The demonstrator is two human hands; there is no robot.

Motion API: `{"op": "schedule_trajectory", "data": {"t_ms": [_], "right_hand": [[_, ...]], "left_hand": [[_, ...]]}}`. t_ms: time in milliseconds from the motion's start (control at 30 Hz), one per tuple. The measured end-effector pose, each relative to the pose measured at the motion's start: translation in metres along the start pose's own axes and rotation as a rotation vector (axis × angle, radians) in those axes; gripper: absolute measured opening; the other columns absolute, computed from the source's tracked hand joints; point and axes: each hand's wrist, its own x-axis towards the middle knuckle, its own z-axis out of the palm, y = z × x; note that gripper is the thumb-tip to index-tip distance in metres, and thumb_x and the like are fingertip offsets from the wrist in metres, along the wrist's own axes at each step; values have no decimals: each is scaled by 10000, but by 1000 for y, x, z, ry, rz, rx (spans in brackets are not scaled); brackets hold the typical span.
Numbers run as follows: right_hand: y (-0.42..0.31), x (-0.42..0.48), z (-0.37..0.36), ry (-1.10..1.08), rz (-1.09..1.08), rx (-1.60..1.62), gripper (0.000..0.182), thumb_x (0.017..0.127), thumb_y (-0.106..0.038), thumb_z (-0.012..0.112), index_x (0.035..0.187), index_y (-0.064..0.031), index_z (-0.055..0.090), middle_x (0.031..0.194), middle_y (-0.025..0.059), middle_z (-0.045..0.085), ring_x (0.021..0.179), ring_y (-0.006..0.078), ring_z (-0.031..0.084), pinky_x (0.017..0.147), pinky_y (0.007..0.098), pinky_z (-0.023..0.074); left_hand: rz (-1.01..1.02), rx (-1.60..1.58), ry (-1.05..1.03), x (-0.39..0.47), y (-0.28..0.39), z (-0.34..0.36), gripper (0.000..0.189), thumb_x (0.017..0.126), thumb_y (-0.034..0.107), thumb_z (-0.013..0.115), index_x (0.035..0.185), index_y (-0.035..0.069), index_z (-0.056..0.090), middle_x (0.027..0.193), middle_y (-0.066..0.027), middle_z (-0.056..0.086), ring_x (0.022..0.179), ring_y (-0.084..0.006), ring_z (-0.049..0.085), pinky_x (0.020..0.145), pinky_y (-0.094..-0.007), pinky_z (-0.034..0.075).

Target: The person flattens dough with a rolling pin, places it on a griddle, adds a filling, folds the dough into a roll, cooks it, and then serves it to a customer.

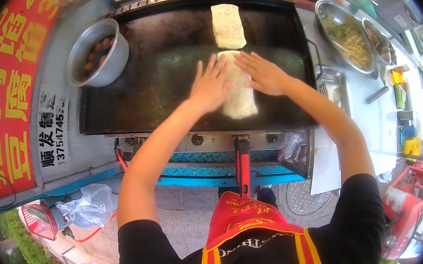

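Observation:
A long, pale sheet of dough (238, 103) lies on a dark flat griddle (166, 78). My left hand (211, 85) is spread flat with its fingers over the dough's left side. From the right, my right hand (263, 72) reaches its fingertips over the dough's far right part. Both hands are empty, and whether the palms press on the dough or hover just above it I cannot tell. Just beyond the near sheet is a second, shorter flatbread (228, 26), its surface lightly speckled.
An aluminium pot (110, 67) with brown eggs in dark liquid stands at the griddle's left corner. To the right, a steel bowl (345, 36) holds shredded food beside a steel tray (333, 88). Control knobs (197, 139) line the griddle's front. A gas cylinder (77, 221) stands lower left.

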Motion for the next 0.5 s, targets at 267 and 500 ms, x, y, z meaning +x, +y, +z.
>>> {"op": "schedule_trajectory", "data": {"t_ms": [267, 500], "right_hand": [[-26, -28, -17, -178, -58, 29, 736, 915, -394, 492, 1462, 10, 211, 1541, 174, 187, 1439, 283, 150, 1175, 435, 94], [-47, -50, -16, -221, -112, 28, 714, 947, -500, 397, 1449, -9, 269, 1520, 143, 262, 1421, 260, 215, 1168, 447, 129]], "left_hand": [[296, 123, -150, -21, -15, -5, 656, 981, 447, 349, 1473, 34, 216, 1550, -101, 199, 1438, -255, 160, 1163, -488, 88], [450, 72, -235, -42, 1, -12, 574, 982, 404, 378, 1452, 84, 301, 1536, -99, 236, 1424, -246, 207, 1163, -479, 121]]}}
